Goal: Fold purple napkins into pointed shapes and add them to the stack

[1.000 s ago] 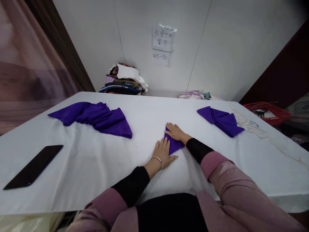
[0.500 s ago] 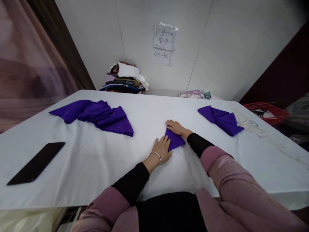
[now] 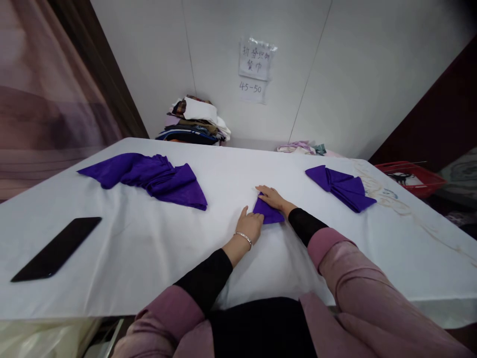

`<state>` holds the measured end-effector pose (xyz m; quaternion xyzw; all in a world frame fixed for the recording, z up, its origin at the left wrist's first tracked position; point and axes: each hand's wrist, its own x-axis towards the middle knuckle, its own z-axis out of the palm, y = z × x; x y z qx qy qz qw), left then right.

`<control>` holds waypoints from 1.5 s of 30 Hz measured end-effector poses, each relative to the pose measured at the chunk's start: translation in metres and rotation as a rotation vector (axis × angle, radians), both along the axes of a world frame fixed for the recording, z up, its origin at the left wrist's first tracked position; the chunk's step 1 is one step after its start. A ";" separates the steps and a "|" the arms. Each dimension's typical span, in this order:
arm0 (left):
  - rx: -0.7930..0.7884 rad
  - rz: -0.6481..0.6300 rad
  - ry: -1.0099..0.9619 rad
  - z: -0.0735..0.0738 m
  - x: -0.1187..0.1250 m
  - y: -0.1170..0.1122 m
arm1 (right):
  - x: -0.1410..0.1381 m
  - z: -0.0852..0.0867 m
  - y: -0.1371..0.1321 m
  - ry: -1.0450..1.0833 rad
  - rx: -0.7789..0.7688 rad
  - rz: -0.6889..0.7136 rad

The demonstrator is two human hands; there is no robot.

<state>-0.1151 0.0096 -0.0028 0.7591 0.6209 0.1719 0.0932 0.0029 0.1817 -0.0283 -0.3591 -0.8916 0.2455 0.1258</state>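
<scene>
A small folded purple napkin (image 3: 269, 214) lies on the white table (image 3: 149, 248) in front of me. My left hand (image 3: 249, 226), with a silver bracelet at the wrist, has its fingers curled on the napkin's near left corner. My right hand (image 3: 273, 197) rests flat on the napkin's far edge, fingers stretched out. A pile of unfolded purple napkins (image 3: 149, 176) lies at the far left. A folded purple napkin (image 3: 341, 186) lies at the far right.
A black phone (image 3: 55, 248) lies near the table's left front edge. A stack of folded clothes (image 3: 196, 122) stands behind the table by the wall. A red basket (image 3: 412, 176) sits to the right beyond the table. A paper sign (image 3: 255, 67) hangs on the wall.
My left hand went from lying flat on the napkin to curling on its near corner, and the purple triangle now looks smaller. My right hand stayed on the far edge.
</scene>
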 end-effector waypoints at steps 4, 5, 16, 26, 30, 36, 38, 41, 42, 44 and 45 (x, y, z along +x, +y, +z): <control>-0.128 0.104 -0.392 0.007 -0.029 0.009 | 0.006 0.011 -0.010 0.124 -0.109 0.040; -0.159 0.121 -0.479 0.009 -0.036 0.010 | 0.008 0.014 -0.015 0.160 -0.138 0.048; -0.605 0.255 -1.439 0.004 -0.070 0.010 | 0.039 0.027 -0.074 0.652 -0.934 -0.064; -0.467 0.310 -0.903 -0.005 -0.061 0.015 | 0.073 0.034 -0.094 0.306 -0.696 -0.261; -0.337 0.405 -0.809 -0.011 -0.067 0.018 | 0.077 0.029 -0.104 -0.015 -0.275 -0.357; -0.223 0.341 -0.763 -0.008 -0.088 -0.008 | 0.078 0.027 -0.121 -0.231 0.063 -0.314; -0.157 0.240 -0.688 -0.007 -0.094 -0.023 | 0.078 0.026 -0.124 -0.238 0.102 -0.307; -0.125 0.120 -0.544 -0.009 -0.097 -0.042 | 0.079 0.025 -0.125 -0.243 0.120 -0.315; -0.119 0.100 -0.497 -0.011 -0.096 -0.046 | 0.079 0.024 -0.125 -0.241 0.121 -0.319; -0.095 0.091 -0.409 -0.014 -0.093 -0.049 | 0.079 0.024 -0.124 -0.235 0.125 -0.324; -0.081 0.103 -0.375 -0.015 -0.091 -0.049 | 0.079 0.024 -0.123 -0.233 0.126 -0.324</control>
